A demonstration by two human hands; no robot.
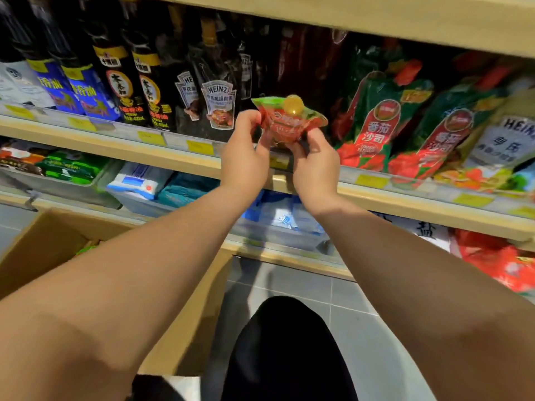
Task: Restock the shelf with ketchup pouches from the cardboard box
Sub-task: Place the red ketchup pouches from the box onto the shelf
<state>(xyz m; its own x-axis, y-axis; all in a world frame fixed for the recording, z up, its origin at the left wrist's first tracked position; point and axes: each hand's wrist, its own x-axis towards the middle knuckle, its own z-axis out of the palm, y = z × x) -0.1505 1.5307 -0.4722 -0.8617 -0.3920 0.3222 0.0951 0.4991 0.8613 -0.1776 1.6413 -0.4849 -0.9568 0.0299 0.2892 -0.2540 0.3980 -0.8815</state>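
A red and green ketchup pouch with a yellow cap is held up in front of the wooden shelf. My left hand grips its left side and my right hand grips its lower right corner. Behind it the shelf has a dark gap. To the right of the gap stand more ketchup pouches, leaning. The open cardboard box sits on the floor at the lower left, under my left forearm, which hides most of its inside.
Dark sauce bottles and Heinz pouches fill the shelf left of the gap. The lower shelf holds bins of blue and green packets and red bags. Grey floor tiles and my dark-clothed knee are below.
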